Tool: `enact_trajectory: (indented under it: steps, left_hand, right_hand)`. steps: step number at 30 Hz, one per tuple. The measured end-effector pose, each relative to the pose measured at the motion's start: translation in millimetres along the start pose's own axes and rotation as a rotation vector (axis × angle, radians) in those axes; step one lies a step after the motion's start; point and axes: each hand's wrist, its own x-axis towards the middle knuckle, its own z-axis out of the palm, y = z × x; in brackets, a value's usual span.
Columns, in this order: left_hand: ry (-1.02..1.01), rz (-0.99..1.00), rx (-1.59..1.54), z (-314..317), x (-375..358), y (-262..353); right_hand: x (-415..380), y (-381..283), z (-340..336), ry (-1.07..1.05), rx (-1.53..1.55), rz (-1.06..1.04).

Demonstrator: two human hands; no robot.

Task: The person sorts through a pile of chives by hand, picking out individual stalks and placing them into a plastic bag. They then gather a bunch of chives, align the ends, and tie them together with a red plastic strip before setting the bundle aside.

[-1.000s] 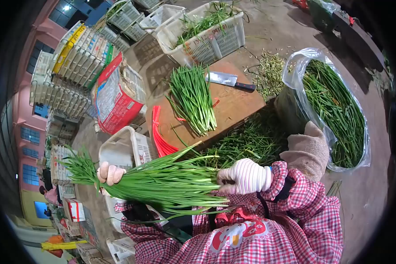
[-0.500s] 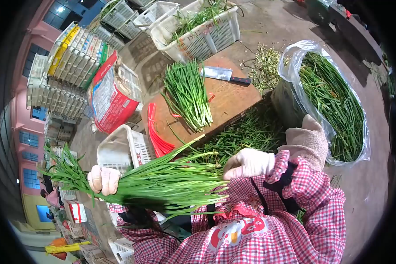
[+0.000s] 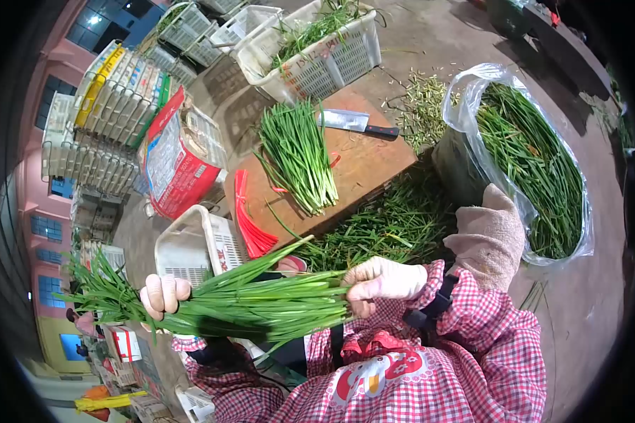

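Item: held bundle (image 3: pixel 268 299) of long green stems, lying roughly crosswise in front of the checked garment (image 3: pixel 402 388); leafy tips to the left, pale ends to the right, near side of the worktop (image 3: pixel 363 169).

Left hand (image 3: pixel 164 296): closed around the leafy part of the held bundle.

Right hand (image 3: pixel 382 280): fingers and thumb closed on the pale stem ends.

On the worktop, brown:
- Resting bundle (image 3: pixel 298 151) of green stems, pale ends towards the near side; red strip showing at both of its sides.
- Knife (image 3: pixel 356 123), broad blade, dark handle pointing right; just beside the resting bundle, to its right at the far side.
- Red strips (image 3: pixel 248 225), a bunch at the left edge.

Around it:
- White crate (image 3: pixel 196 247), near left.
- Red and white sack (image 3: pixel 176 166), left.
- Crate of greens (image 3: pixel 317 67), far side.
- Cut stem pieces (image 3: pixel 425 109), scattered on the floor, far right.
- Clear plastic bag (image 3: pixel 466 130), right, filled with green leaves (image 3: pixel 536 169).
- Loose greens (image 3: pixel 381 233), heaped below the near right edge.
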Motion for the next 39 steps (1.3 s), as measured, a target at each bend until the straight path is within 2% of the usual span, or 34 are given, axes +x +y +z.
enact_trajectory:
  steps: [3,5,6,7,8,9,10,12,13,14,16,18,19,20,22,23,25,26,27,29,30,33,34,35,37,39]
  left_hand:
    - [0.003,0.065,-0.098,-11,-12,10]
    - [0.167,-0.017,-0.128,-19,-36,29]
    - [0.104,-0.001,-0.172,-14,-29,19]
    - [0.039,0.016,-0.217,-14,-21,14]
    - [-0.070,0.052,-0.150,-25,-20,12]
    - [-0.066,0.053,-0.148,-30,-20,11]
    - [-0.082,0.017,-0.120,-33,-20,9]
    - [-0.100,-0.011,-0.100,-40,-24,6]
    - [-0.101,-0.019,-0.119,-44,-26,8]
    - [-0.100,-0.026,-0.137,-47,-30,11]
    - [0.104,0.087,-0.219,-23,-29,2]
    - [0.033,-0.007,-0.229,-25,-23,31]
    - [-0.030,-0.009,-0.226,-27,-21,33]
    - [-0.093,-0.011,-0.223,-28,-17,34]
    - [-0.110,0.019,-0.182,-44,-39,47]
    - [-0.116,0.029,-0.165,-44,-44,50]
    - [0.076,0.031,-0.148,-19,-38,36]
    - [0.026,-0.057,-0.162,-16,-27,35]
    - [0.028,-0.058,-0.165,-16,-26,32]
    - [-0.029,0.094,-0.214,-20,-27,26]
    - [-0.060,0.171,-0.236,-20,-27,23]
    - [0.012,0.190,-0.253,-19,-35,22]
    - [-0.085,0.148,-0.236,-23,-30,27]
    - [-0.084,0.146,-0.231,-24,-26,29]
    - [-0.200,0.086,-0.196,-25,-21,30]
    - [-0.145,0.090,-0.191,-20,-23,29]
  right_hand:
    - [-17,9,-15,-0.077,-0.030,0.044]
    - [-33,15,-26,-0.081,-0.061,0.083]
    - [-38,19,-33,-0.137,-0.056,0.050]
    - [-42,9,-31,-0.099,-0.183,0.128]
    - [-41,8,-34,-0.102,-0.319,0.090]
    - [-41,8,-37,-0.104,-0.456,0.052]
    - [-40,8,-38,-0.104,-0.457,0.056]
    - [-41,7,-41,-0.041,-0.727,0.026]
    - [-45,5,-42,-0.039,-0.732,0.032]
    - [-50,4,-43,0.003,-0.878,0.082]
    - [-63,13,-58,0.085,-1.182,0.124]
    - [-79,12,-64,0.123,-1.357,0.354]
    - [-82,10,-61,0.129,-1.481,0.479]
    - [-82,6,-54,0.122,-1.474,0.480]
    - [-68,-19,-36,0.111,-1.680,0.722]
    - [-62,-21,-34,0.146,-1.696,0.612]
    - [-56,-24,-20,0.391,-1.679,0.017]
    - [-48,-27,-9,0.428,-1.631,-0.141]
    - [-37,-31,4,0.464,-1.577,-0.295]
    - [-15,-37,25,0.474,-1.549,-0.478]
    - [-4,-34,32,0.488,-1.540,-0.508]
    - [21,-30,40,0.444,-1.545,-0.521]
    - [27,-27,42,0.429,-1.534,-0.483]
    - [31,-23,43,0.426,-1.529,-0.486]
    - [34,-18,44,0.427,-1.409,-0.644]
    - [28,-17,45,0.471,-1.331,-0.643]
